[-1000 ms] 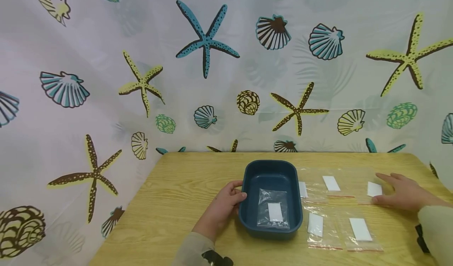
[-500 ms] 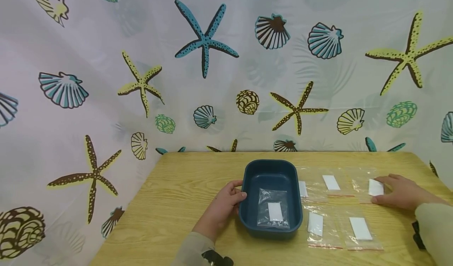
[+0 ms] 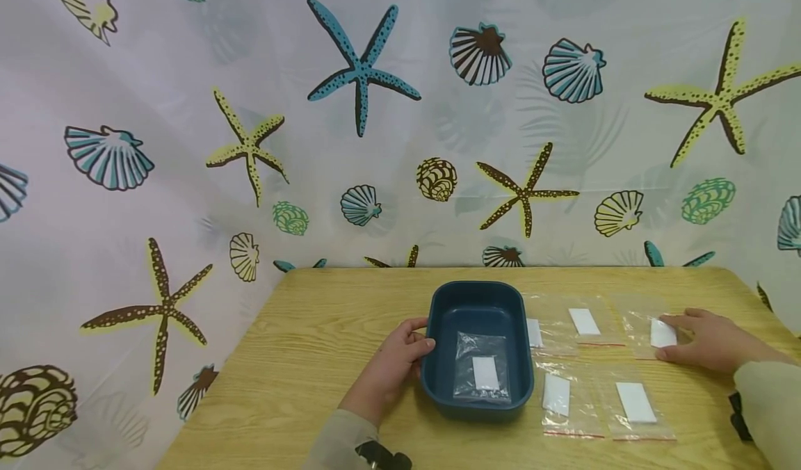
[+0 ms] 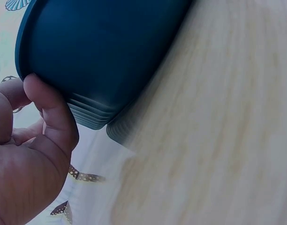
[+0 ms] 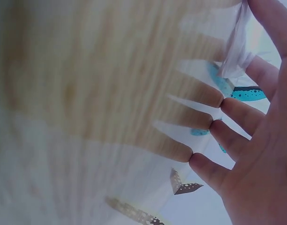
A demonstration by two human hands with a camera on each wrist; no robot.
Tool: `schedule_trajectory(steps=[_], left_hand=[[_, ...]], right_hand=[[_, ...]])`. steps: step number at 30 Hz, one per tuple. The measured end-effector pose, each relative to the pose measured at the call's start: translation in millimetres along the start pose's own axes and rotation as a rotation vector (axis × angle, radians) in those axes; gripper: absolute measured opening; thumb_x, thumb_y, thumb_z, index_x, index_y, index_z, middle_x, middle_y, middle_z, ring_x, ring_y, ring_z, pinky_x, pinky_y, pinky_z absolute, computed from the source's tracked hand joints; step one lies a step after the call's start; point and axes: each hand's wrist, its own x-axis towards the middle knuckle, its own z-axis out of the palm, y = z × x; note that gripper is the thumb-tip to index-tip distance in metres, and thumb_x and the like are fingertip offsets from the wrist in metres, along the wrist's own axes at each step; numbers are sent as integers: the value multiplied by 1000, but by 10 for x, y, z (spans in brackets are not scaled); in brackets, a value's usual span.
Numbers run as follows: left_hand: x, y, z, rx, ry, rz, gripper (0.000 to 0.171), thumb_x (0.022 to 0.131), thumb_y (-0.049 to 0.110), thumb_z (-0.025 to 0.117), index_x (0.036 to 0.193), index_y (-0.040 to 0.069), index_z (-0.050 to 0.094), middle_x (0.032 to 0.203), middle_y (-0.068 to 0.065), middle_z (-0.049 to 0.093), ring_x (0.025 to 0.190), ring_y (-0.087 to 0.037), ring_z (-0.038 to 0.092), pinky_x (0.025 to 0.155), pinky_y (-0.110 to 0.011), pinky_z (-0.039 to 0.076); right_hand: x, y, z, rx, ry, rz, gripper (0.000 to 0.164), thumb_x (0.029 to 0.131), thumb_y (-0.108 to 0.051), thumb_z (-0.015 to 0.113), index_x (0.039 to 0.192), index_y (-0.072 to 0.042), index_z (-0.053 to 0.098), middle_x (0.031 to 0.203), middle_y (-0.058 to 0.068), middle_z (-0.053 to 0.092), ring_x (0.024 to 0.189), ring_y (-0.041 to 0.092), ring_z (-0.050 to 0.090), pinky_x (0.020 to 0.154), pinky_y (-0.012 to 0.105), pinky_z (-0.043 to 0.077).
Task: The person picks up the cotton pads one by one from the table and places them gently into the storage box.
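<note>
A dark blue rectangular tub [image 3: 477, 411] stands on the table, with a clear zip bag [image 3: 466, 348] holding a white card inside it. My left hand [image 3: 394, 362] grips the tub's left wall, thumb at the rim; the left wrist view shows the thumb [image 4: 47, 103] against the tub's wall [image 4: 101, 56]. At the right, my right hand [image 3: 713, 341] pinches a clear zip bag [image 3: 638, 324] with a white card [image 3: 662, 332]. In the right wrist view the bag's plastic [image 5: 235, 51] bunches up between thumb and index finger, while the other fingertips touch the table.
Several more zip bags with white cards lie right of the tub: one bag [image 3: 585, 324] behind, another [image 3: 560, 404] in front, and a third [image 3: 635, 404] nearer the right hand. A shell-patterned curtain [image 3: 400, 143] hangs behind the wooden table [image 3: 313, 352].
My right hand's fingers have come down and drawn together on the rightmost bag, which has wrinkled slightly. The left hand and the tub stay in place.
</note>
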Motion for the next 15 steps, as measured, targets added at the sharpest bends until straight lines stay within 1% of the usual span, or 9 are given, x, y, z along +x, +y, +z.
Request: schedule_trajectory(steps=[7, 15], left_hand=[[10, 2, -4, -10, -9, 6, 51, 103, 12, 57, 150, 2, 40, 111, -19, 60, 78, -18, 59, 62, -27, 48], [-1, 1, -9, -5, -11, 4, 52, 103, 13, 58, 150, 2, 39, 112, -20, 60, 80, -20, 62, 63, -27, 51]], right_hand=[[-29, -26, -11, 1, 37, 14, 101, 76, -75, 70, 132, 9, 58, 132, 47, 40, 118, 67, 39, 92, 76, 35], [-27, -38, 4, -36, 86, -8, 101, 73, -76, 72, 125, 10, 62, 126, 43, 47, 113, 62, 46, 92, 72, 39]])
